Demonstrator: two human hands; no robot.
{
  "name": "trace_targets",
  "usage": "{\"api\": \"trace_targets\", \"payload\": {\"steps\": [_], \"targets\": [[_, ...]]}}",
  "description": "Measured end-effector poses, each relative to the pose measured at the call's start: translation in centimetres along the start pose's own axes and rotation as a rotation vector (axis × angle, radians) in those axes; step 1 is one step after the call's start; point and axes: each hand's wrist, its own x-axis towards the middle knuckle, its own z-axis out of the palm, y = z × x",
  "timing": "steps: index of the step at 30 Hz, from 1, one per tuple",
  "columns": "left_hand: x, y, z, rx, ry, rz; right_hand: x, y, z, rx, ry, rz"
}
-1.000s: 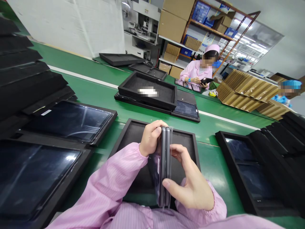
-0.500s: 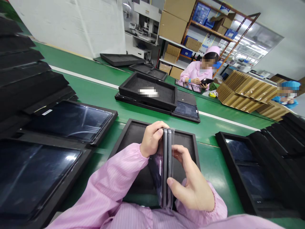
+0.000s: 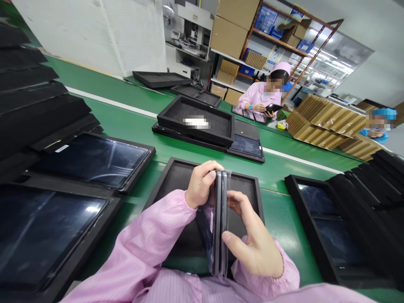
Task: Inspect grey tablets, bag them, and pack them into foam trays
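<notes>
In the head view, my left hand [image 3: 199, 184] pinched two tablets [image 3: 217, 227] at their far end, fingers curled round. The pair stood on edge above the tray [image 3: 178, 181] on the green counter [image 3: 279, 214], between that tray's left and right edges. My right hand [image 3: 259, 244] was spread, thumb against the clear film [image 3: 228, 183]; I couldn't tell if its fingertips touched. Since a second earlier, the pair had shifted slightly rightward and my right thumb slightly upward, probably just adjusting the hold.
</notes>
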Motion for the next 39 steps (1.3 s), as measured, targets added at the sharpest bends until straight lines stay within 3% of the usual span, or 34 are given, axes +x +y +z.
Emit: {"api": "trace_targets", "payload": {"steps": [7, 27, 30, 32, 35, 37, 39], "targets": [[-0.1, 0.2, 0.1, 0.039, -0.013, -0.021, -0.2, -0.1, 0.3, -0.033, 0.037, 0.040], [-0.7, 0.3, 0.3, -0.013, -0.036, 0.102, 0.3, -0.8, 1.4, -0.061, 0.106, 0.155], [-1.4, -0.8, 0.6, -0.020, 0.097, 0.112, 0.7, -0.8, 1.8, -0.060, 0.125, 0.202], [-1.9, -2.4, 0.5, 0.001, 0.297, 0.030, 0.8, -0.9, 2.0, -0.054, 0.096, 0.218], [-2.4, -5.4, -0.2, 0.054, 0.519, -0.266, 0.9, -1.2, 2.2, -0.040, 0.026, 0.192], [-2.7, -6.9, -0.7, -0.039, 0.552, -0.548, 0.8, -1.4, 2.2, -0.039, -0.008, 0.157], [-2.8, -7.7, -1.0, -0.171, 0.487, -0.756, 0.6, -1.7, 2.3, -0.047, -0.021, 0.145]]}}
